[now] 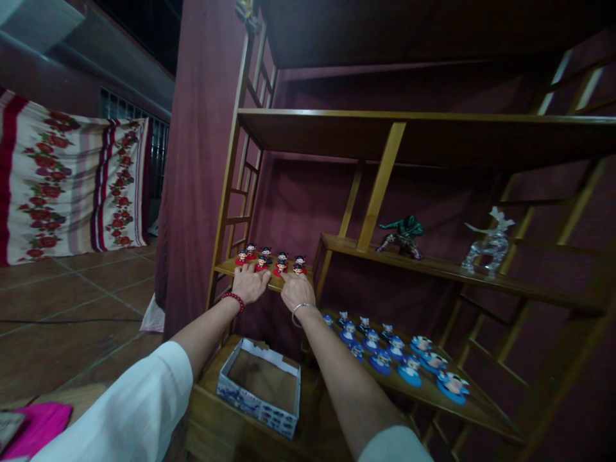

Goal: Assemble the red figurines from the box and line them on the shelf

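Observation:
Small red-based figurines [266,255] with black hair stand in two rows on the small left shelf [276,284]. My left hand [250,285], with a red bead bracelet, reaches to the front left of these rows. Its fingers are spread, and its thumb lies near a front figurine [262,263]. My right hand [298,292], wearing a silver bangle, is beside it. Its index finger points out at the base of another front figurine [281,267], while the other fingers are curled. Neither hand visibly grips a figurine; exact fingertip contact is too small to tell.
An open cardboard box [260,385] sits on the wooden ledge below. Blue-based figurines [380,359] fill the lower right shelf. A green figure [404,236] and a silver deer-like statue [488,244] stand on the middle shelf. A dark curtain [197,160] hangs at left.

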Available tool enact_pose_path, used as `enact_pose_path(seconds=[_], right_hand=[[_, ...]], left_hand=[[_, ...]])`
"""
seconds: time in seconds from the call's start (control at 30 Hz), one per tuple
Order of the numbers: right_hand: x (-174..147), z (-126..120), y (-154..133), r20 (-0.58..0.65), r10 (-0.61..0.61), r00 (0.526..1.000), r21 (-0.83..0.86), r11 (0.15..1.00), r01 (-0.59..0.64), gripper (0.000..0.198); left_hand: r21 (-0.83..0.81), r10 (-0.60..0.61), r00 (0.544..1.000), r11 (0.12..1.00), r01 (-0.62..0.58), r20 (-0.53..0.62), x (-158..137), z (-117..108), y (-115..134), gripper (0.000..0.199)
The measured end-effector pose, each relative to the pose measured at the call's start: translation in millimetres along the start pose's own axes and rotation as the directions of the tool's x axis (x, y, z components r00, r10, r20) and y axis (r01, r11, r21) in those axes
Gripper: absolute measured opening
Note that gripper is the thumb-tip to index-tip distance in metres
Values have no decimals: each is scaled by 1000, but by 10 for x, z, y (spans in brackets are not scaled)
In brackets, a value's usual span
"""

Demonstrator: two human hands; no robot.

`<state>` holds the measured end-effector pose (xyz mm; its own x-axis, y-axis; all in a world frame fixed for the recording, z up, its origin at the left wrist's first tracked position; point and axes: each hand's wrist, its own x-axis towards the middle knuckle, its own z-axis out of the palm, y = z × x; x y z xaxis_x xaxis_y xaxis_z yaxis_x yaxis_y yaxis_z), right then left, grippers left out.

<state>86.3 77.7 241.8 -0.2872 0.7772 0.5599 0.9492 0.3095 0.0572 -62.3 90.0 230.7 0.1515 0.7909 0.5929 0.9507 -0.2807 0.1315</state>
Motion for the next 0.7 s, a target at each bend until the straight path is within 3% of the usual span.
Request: enact_pose_path(seconds=[0.7], right_hand=[[-3,17,1,11,60,998,56,997,-61,41]], left_hand=[[16,25,999,1000,-24,-47,-37,-4,2,49]])
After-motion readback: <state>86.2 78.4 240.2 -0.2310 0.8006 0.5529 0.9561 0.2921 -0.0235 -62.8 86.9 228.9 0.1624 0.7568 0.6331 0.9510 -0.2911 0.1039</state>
